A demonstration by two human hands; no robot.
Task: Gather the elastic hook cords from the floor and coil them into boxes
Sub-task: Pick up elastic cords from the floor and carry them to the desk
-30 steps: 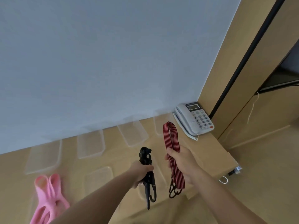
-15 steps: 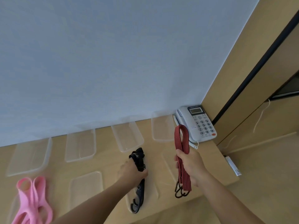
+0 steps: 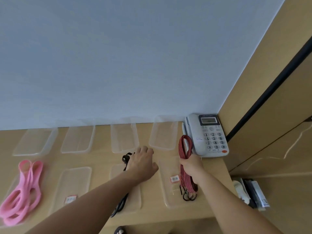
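The left hand is closed around a folded black cord, laying it in a clear box on the bench. The right hand grips a folded red striped cord, its hooks dangling over the neighbouring box beside the phone.

I see 4 boxes in a row along the wall on the desk, 4 more in front. Phone right of the back row. Looped cord in the front-left box. My left hand over the 3rd front box, right hand over the 4th
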